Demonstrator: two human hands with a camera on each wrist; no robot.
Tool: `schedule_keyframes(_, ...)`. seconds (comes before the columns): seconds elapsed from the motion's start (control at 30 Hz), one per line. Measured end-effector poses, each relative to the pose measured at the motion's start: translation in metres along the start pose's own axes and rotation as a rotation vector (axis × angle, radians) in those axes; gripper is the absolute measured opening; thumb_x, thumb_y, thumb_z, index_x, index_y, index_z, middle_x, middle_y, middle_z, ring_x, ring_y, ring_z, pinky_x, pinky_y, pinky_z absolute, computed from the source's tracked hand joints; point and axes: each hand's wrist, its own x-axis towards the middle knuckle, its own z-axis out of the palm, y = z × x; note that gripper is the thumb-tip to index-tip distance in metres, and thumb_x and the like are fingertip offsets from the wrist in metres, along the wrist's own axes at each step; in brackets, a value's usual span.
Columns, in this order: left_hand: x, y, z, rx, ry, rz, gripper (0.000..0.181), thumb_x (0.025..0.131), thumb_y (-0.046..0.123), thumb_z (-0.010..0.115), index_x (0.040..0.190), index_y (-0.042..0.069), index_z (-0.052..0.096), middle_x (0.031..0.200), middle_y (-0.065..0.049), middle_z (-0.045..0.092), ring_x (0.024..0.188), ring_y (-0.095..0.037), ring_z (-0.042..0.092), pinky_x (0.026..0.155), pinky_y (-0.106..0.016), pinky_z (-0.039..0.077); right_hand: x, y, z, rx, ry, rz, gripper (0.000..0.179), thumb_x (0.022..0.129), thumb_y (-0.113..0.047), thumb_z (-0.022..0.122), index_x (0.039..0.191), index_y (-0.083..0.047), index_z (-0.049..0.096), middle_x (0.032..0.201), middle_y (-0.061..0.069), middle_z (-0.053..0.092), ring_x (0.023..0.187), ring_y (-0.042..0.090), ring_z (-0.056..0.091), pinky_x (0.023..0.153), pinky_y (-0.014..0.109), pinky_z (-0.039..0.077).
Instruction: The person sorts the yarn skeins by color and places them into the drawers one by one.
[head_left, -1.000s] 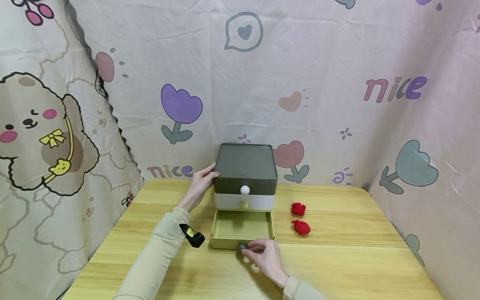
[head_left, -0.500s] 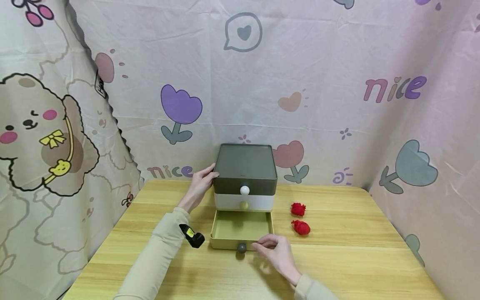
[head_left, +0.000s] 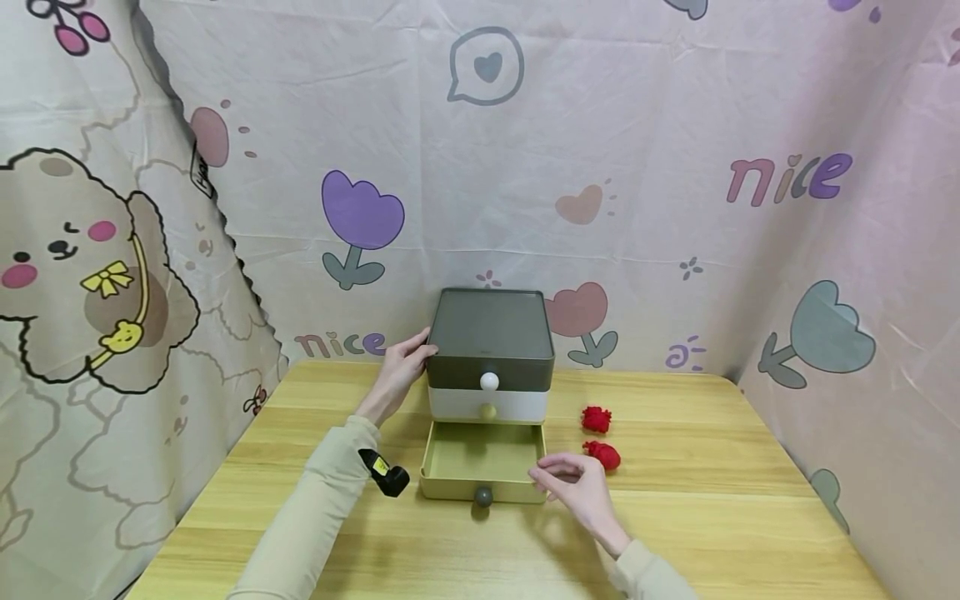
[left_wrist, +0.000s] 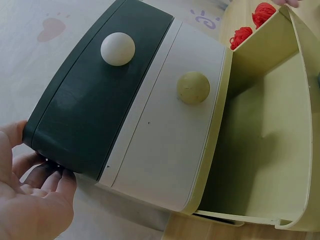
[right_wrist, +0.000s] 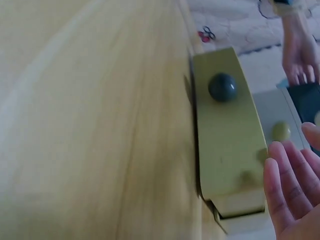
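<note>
A small three-tier drawer box (head_left: 491, 323) has a dark top tier, a white middle tier and a yellow-green bottom drawer (head_left: 483, 488). That bottom drawer is pulled out, and nothing shows inside it. My left hand (head_left: 401, 367) grips the box's left side near the top, thumb at the edge and fingers against the side in the left wrist view. At the drawer's front right corner is my right hand (head_left: 581, 487), fingers loosely bent and holding nothing. The drawer's dark round knob (right_wrist: 222, 87) is free of the hand.
Two red items, a bristly bundle (head_left: 596, 419) and a rounded one (head_left: 603, 455), lie on the wooden table (head_left: 720, 517) right of the box. The right hand partly overlaps the rounded one's near edge. A printed curtain (head_left: 480, 167) hangs behind.
My right hand has let go of the dark knob and moved right and up along the drawer front to its right corner. The left hand and the box have stayed put.
</note>
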Motion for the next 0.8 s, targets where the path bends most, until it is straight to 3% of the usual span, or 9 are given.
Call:
schedule_keyframes(0.13, 0.000, 0.000, 0.000, -0.005, -0.001, -0.001, 0.055, 0.089, 0.014, 0.051, 0.139, 0.012, 0.029, 0.149, -0.005, 0.018, 0.132, -0.013, 0.024, 0.108, -0.033, 0.025, 0.011, 0.031, -0.012, 0.007, 0.048, -0.188, 0.026, 0.074, -0.009, 0.070, 0.092, 0.008, 0.063, 0.076, 0.012, 0.070, 0.062, 0.024, 0.066, 0.050, 0.036, 0.053)
schedule_keyframes(0.27, 0.002, -0.001, 0.000, -0.001, 0.003, -0.002, 0.054, 0.089, 0.014, 0.052, 0.139, 0.011, 0.030, 0.149, -0.005, 0.019, 0.132, -0.014, 0.024, 0.108, -0.034, 0.025, 0.024, 0.071, -0.028, -0.013, 0.085, -0.304, 0.027, 0.075, -0.011, 0.069, 0.096, 0.006, 0.062, 0.080, 0.005, 0.071, 0.064, 0.017, 0.066, 0.050, 0.032, 0.053)
schedule_keyframes(0.43, 0.003, -0.001, 0.001, 0.005, 0.000, -0.001, 0.055, 0.089, 0.013, 0.051, 0.139, 0.009, 0.029, 0.149, -0.004, 0.019, 0.132, -0.015, 0.023, 0.109, -0.035, 0.024, 0.035, 0.101, -0.050, -0.026, 0.153, -0.196, 0.043, 0.074, -0.025, 0.071, 0.105, 0.002, 0.060, 0.088, 0.005, 0.070, 0.069, 0.023, 0.066, 0.059, 0.032, 0.054)
schedule_keyframes(0.57, 0.004, -0.001, 0.001, 0.005, 0.008, -0.002, 0.055, 0.089, 0.013, 0.052, 0.138, 0.009, 0.030, 0.148, -0.004, 0.021, 0.132, -0.015, 0.024, 0.108, -0.035, 0.025, 0.039, 0.106, -0.064, -0.020, 0.224, -0.132, 0.049, 0.072, -0.029, 0.073, 0.109, 0.000, 0.059, 0.092, 0.006, 0.069, 0.076, 0.022, 0.066, 0.066, 0.028, 0.054)
schedule_keyframes(0.8, 0.004, -0.001, 0.000, 0.004, 0.007, -0.008, 0.055, 0.089, 0.014, 0.052, 0.139, 0.009, 0.029, 0.149, -0.004, 0.020, 0.133, -0.016, 0.022, 0.109, -0.036, 0.023, 0.040, 0.107, -0.081, -0.018, 0.366, -0.106, 0.047, 0.070, -0.024, 0.075, 0.109, -0.004, 0.061, 0.095, 0.002, 0.069, 0.083, 0.011, 0.065, 0.072, 0.017, 0.051)
